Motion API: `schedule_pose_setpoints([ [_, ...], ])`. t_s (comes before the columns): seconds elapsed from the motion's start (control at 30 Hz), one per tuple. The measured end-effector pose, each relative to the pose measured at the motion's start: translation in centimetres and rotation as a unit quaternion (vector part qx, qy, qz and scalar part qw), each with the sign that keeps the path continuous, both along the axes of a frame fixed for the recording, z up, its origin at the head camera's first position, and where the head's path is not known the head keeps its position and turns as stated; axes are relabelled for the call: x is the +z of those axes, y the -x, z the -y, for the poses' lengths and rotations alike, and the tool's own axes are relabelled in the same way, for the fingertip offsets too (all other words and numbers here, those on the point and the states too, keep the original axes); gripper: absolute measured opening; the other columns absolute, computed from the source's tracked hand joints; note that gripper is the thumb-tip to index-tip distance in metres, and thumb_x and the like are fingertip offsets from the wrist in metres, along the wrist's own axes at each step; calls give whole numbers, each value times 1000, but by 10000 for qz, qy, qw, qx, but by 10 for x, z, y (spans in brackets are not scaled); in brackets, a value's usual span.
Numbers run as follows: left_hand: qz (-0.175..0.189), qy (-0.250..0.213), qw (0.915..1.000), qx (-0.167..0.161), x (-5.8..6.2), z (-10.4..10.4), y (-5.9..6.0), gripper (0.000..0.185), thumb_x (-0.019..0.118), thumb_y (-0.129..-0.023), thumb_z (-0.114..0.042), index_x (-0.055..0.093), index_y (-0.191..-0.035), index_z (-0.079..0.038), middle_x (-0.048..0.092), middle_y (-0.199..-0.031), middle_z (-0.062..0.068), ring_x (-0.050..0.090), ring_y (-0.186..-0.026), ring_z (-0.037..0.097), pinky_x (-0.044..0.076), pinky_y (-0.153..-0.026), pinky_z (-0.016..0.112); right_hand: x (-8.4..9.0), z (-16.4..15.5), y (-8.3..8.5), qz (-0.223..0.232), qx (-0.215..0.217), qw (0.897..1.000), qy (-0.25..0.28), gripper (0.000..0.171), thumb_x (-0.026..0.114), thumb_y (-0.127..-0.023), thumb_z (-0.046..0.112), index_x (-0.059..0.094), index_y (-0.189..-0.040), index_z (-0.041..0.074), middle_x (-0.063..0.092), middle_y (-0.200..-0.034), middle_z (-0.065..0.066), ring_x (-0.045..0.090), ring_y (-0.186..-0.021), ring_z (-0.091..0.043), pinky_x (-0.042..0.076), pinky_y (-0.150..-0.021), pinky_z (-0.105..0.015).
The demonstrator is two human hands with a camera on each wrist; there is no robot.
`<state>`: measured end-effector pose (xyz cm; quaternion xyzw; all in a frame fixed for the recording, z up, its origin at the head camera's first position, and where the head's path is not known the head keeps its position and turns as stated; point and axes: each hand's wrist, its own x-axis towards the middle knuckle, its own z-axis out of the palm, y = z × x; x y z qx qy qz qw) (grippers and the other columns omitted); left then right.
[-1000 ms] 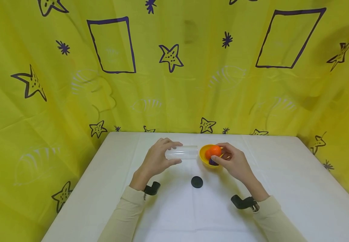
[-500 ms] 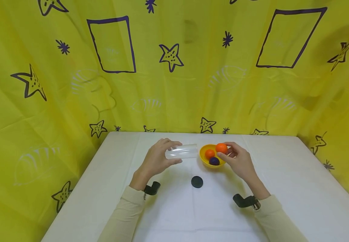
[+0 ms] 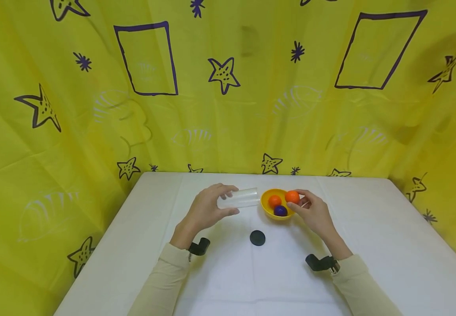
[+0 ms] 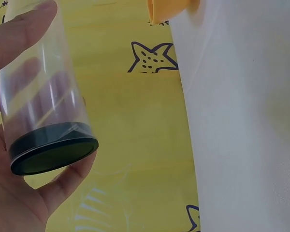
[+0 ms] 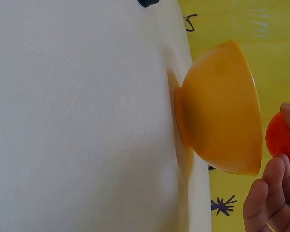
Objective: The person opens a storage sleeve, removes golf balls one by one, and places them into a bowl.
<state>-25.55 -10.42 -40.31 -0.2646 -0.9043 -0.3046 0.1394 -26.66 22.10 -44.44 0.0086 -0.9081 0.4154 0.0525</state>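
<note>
L hand (image 3: pixel 206 210) holding clear tube (image 3: pixel 238 198), R hand (image 3: pixel 314 212) pinching orange ball (image 3: pixel 292 196)

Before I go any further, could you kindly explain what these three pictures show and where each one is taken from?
They show a person's two bare hands working at a white table, with no machine involved. The wide picture comes from a camera worn on the head; the other two come from cameras strapped to each wrist. The left hand grips a clear plastic tube lying sideways; the left wrist view shows its black-capped end. The right hand pinches an orange ball beside a yellow bowl, which holds a second orange ball and a purple ball. A black cap lies loose on the table.
</note>
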Motion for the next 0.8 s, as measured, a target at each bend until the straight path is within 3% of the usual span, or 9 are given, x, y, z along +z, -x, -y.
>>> schedule_pose_setpoints([
  [0.17,209,16,9998,-41,-1,0,0,54,87,-82,-31,67,-131,-19,74,-113,0,68,-101,19,53,-79,32,-6,-2,2,126,37,9999,-84,58,73,-96,36,55,-144,9,60,-107,-15,53,-93,-26,47,-71,-26],
  [0.4,492,-33,9986,-169,-1,-2,-1,52,85,-85,-30,65,-132,-19,75,-116,3,68,-85,22,49,-66,25,-13,-4,5,203,127,9997,-17,54,74,-95,29,56,-141,9,59,-102,-13,53,-88,-25,46,-66,-25],
  [0.53,744,-12,9970,-225,-1,-3,-1,51,83,-87,-29,63,-133,-18,74,-120,6,70,-88,30,52,-71,30,-15,-5,6,210,172,9996,7,55,75,-94,31,57,-141,8,58,-100,-13,52,-86,-24,45,-64,-25],
  [0.8,1050,33,9939,-347,-6,-3,0,50,79,-91,-26,58,-134,-10,73,-124,8,68,-117,35,54,-95,48,-17,-5,6,268,156,9995,42,48,73,-96,31,61,-136,8,57,-97,-11,52,-80,-23,45,-61,-24],
])
